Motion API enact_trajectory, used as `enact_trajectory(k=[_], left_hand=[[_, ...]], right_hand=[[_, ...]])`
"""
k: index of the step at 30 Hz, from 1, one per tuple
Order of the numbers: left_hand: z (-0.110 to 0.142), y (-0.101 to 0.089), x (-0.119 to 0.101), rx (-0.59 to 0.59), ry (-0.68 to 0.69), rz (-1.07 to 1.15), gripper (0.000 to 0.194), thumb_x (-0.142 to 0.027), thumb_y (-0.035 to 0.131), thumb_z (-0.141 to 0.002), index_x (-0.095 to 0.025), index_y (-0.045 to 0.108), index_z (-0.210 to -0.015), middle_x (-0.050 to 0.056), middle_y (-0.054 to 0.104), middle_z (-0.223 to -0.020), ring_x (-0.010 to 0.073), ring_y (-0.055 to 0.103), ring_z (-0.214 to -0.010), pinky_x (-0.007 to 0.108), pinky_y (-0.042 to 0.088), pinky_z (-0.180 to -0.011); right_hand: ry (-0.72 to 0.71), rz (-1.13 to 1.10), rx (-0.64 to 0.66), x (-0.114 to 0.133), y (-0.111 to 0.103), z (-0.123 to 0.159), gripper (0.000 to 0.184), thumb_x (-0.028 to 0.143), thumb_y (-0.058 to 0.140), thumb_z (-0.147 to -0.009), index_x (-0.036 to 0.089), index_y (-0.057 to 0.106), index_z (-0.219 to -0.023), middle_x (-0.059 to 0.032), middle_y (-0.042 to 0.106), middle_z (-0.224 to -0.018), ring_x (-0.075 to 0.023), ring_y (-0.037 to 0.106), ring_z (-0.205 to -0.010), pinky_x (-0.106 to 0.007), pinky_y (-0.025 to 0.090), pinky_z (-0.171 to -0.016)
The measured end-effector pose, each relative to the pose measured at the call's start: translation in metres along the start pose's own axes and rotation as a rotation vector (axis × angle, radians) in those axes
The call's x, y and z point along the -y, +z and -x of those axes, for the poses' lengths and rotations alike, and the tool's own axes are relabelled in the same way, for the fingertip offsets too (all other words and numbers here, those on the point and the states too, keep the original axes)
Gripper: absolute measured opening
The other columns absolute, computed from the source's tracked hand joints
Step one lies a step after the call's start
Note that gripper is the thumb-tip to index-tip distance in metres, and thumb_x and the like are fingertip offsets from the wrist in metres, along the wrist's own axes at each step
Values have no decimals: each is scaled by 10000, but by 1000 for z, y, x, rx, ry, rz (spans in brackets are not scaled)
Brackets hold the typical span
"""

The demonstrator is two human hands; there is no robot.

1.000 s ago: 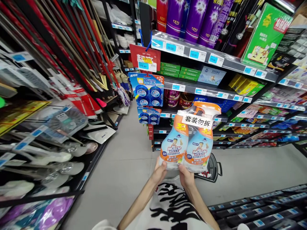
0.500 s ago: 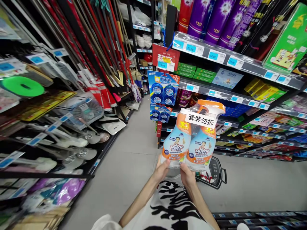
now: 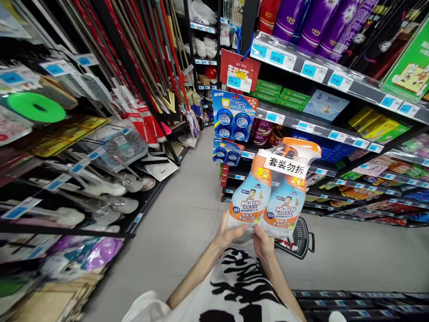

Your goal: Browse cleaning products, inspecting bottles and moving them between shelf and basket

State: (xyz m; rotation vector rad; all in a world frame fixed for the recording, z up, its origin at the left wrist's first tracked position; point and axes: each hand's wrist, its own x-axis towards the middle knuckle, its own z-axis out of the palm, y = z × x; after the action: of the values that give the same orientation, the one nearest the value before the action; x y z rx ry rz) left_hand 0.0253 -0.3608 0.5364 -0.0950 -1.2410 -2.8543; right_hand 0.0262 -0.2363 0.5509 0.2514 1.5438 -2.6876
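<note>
A shrink-wrapped twin pack of spray cleaner bottles (image 3: 250, 199) is held up before me, its labels facing me. The bottles are orange and blue, and a white strip with black characters crosses their necks. My left hand (image 3: 228, 231) is closed around the lower left of the pack, thumb over the front. At the middle of the bottom edge, my right hand (image 3: 263, 243) grips it too, thumb on the front and other fingers hidden behind. Both bottles lean slightly to the right.
Below and behind the pack, a dark shopping basket (image 3: 303, 243) stands on the grey floor (image 3: 187, 223). Shelves of boxes and spray cans (image 3: 291, 18) rise on the right. Mop handles (image 3: 134, 53) and hanging brushes (image 3: 124, 203) line the left. Blue blister packs (image 3: 234, 118) hang at the shelf end.
My view has shifted slightly, so the shelves sit a little further right. The pack has tilted a bit more, and my left thumb now lies flatter along its bottom edge.
</note>
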Motion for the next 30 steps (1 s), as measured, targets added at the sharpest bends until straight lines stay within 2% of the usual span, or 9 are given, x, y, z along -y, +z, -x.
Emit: enact_trajectory(k=[6, 12, 16, 23, 27, 30], left_hand=[[3, -5, -2, 27, 18, -33, 588, -354, 957, -692, -174, 766, -1218, 123, 811, -1169, 353, 767, -1086, 482, 626, -989], [2, -5, -6, -9, 37, -14, 701, -269, 1014, -601, -137, 743, -1233, 149, 810, -1152, 353, 768, -1081, 461, 630, -967], [2, -3, -6, -72, 21, 10, 624, -296, 995, -641, -132, 753, -1192, 145, 815, -1135, 347, 779, -1037, 466, 640, -945], [0, 1, -8, -88, -28, 49, 552, -346, 970, -677, -153, 776, -1156, 125, 821, -1108, 350, 781, -1032, 481, 640, -951], [-2, 0, -4, -81, -44, 45, 607, -368, 974, -663, -165, 768, -1197, 124, 819, -1114, 367, 770, -1074, 498, 632, -971], [-2, 1, 0, -83, -30, 63, 712, -364, 976, -658, -193, 728, -1303, 115, 813, -1144, 369, 764, -1094, 507, 626, -987]], right_hand=[[17, 9, 27, 2, 6, 2, 823, 443, 988, -548, 264, 733, -1310, -108, 745, -1372, -381, 604, -1398, -643, 439, -1232], [17, 20, 30, 3, 11, 0, 771, 444, 980, -560, 253, 748, -1270, -111, 760, -1334, -382, 620, -1380, -637, 463, -1214], [23, 26, 45, 1, 13, -2, 744, 437, 971, -581, 260, 748, -1269, -100, 759, -1337, -372, 623, -1378, -631, 472, -1210], [3, 34, 43, -2, 13, -4, 714, 433, 957, -599, 254, 753, -1259, -106, 761, -1331, -378, 642, -1357, -633, 510, -1178], [20, 48, 57, -2, 6, -4, 704, 389, 963, -590, 280, 754, -1254, -87, 773, -1310, -364, 655, -1345, -599, 531, -1173], [17, 66, 68, -3, 1, -4, 702, 389, 956, -604, 292, 746, -1266, -72, 778, -1302, -350, 653, -1354, -582, 522, -1189]])
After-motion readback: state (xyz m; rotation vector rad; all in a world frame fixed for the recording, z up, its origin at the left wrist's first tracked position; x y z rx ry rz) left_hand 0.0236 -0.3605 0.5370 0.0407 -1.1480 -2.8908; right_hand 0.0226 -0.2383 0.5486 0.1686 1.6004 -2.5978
